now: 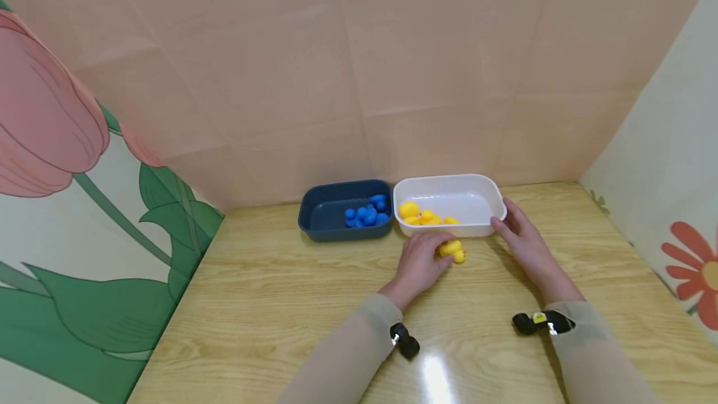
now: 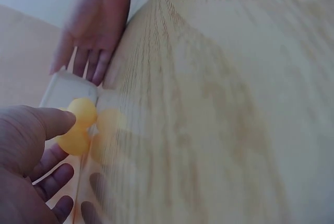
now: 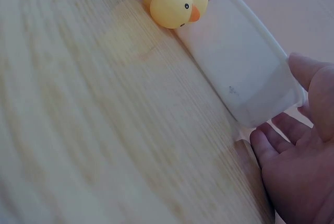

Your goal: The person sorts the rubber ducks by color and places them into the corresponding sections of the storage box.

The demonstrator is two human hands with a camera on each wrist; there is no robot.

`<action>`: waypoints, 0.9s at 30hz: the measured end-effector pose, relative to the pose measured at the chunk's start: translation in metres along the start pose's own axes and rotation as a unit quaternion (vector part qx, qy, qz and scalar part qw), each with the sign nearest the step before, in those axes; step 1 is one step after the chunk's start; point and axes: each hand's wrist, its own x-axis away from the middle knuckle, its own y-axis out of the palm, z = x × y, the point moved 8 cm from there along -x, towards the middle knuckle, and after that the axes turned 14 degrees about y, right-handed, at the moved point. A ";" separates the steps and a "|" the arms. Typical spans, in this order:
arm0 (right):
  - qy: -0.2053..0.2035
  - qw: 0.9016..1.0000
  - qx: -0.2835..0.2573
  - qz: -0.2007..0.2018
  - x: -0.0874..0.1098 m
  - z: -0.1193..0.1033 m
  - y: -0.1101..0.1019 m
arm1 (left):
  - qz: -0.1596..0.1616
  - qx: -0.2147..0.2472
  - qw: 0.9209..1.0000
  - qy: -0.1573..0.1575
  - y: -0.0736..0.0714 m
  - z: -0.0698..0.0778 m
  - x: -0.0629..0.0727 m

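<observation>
My left hand (image 1: pixel 421 264) pinches a yellow rubber duck (image 1: pixel 451 249) between thumb and fingers, just in front of the white tray (image 1: pixel 477 230). The duck's head, with black eyes and an orange beak, shows in the right wrist view (image 3: pixel 175 7). At the tray's right end, my right hand (image 1: pixel 527 251) grips the near corner, its thumb at the rim and its fingers against the outer side. Several yellow ducks (image 1: pixel 429 218) lie inside the tray, toward its left end.
A dark blue tray (image 1: pixel 320 233) stands directly left of the white one, with several small blue figures (image 1: pixel 367 216) in its right part. Both trays stand on the wood-grain table (image 1: pixel 252 304), close to the pinkish-beige backdrop (image 1: pixel 269 111). Flower-patterned panels (image 1: pixel 90 229) flank the table.
</observation>
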 end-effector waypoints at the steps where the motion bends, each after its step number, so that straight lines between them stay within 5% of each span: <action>1: -0.001 1.000 -0.001 0.000 0.000 0.000 0.000 | 0.000 -0.001 1.000 -0.001 0.000 0.000 0.000; 27: 0.006 1.000 0.007 -0.002 0.000 -0.001 0.001 | 0.015 -0.018 1.000 -0.008 -0.005 0.002 0.001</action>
